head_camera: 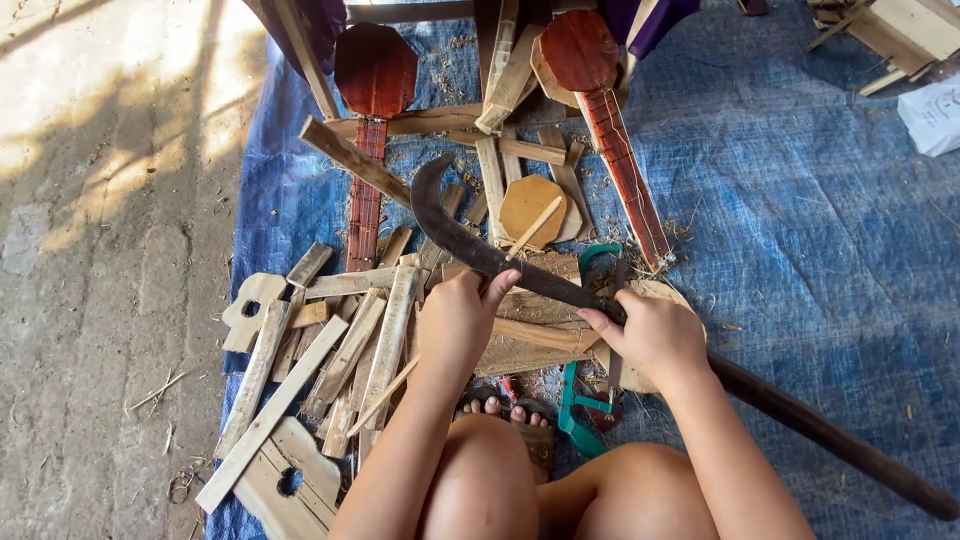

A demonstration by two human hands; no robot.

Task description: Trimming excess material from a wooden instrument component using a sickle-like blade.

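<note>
The long curved knife (480,255) lies slantwise over the wood scraps near the blue tarp's left edge, hooked tip far-left, with the left hand (458,322) pinching its blade and the right hand (650,335) closed where blade meets handle.

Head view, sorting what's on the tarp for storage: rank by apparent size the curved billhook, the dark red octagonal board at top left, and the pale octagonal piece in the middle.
1. Curved billhook, gripped by both hands, longest by far.
2. Dark red octagonal board.
3. Pale octagonal piece, though it looks only somewhat smaller than the red one.
</note>
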